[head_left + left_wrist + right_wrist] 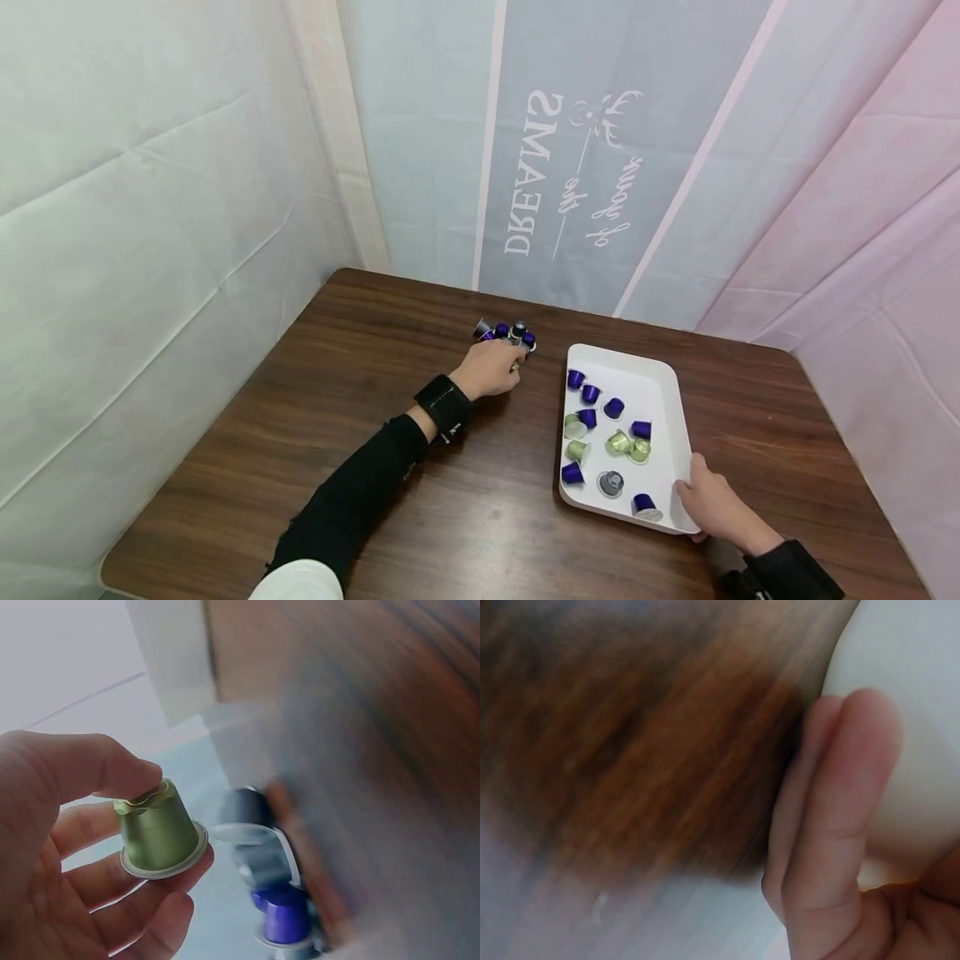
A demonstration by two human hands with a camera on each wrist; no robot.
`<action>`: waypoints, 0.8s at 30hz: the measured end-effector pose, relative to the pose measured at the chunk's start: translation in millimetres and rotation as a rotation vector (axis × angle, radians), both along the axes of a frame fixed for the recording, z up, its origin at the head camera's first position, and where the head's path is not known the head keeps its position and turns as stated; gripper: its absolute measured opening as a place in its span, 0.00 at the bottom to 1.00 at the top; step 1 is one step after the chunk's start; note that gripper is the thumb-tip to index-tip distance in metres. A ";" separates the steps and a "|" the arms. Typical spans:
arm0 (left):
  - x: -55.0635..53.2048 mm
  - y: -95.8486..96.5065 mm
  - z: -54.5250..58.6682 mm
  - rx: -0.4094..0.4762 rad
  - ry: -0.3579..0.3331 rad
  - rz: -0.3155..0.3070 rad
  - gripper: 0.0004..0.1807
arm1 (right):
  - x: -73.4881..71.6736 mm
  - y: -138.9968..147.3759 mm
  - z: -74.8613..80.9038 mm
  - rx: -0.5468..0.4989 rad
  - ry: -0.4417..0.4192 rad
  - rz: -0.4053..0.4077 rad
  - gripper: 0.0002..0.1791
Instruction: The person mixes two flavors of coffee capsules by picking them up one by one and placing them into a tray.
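Note:
My left hand [489, 368] pinches a green coffee capsule [159, 834] between thumb and fingers, its rimmed end turned down in the left wrist view. Just beyond that hand sits a small cluster of capsules, dark grey and purple, among them a purple capsule [286, 915]; the hand partly covers them in the head view. With its thumb over the wall, my right hand [716, 504] grips the near right corner of a white tray [660, 400]. Several capsules lie scattered in the tray: purple ones, green ones such as a green capsule [618, 442], and a grey capsule [611, 483].
The brown wooden table [300, 433] carries everything. A printed cloth curtain [427, 150] hangs behind its far edge, with pale cloth [150, 208] at the left and pink-white cloth [885, 275] at the right.

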State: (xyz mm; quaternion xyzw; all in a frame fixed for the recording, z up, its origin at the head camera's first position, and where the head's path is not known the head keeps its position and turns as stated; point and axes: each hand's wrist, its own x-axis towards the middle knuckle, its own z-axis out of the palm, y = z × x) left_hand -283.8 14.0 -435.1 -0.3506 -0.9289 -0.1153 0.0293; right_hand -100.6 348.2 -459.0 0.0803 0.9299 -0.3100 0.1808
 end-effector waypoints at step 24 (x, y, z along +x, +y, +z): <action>31.6 56.3 33.6 -0.026 0.064 -0.191 0.09 | 0.8 0.5 -0.3 0.004 0.030 0.010 0.22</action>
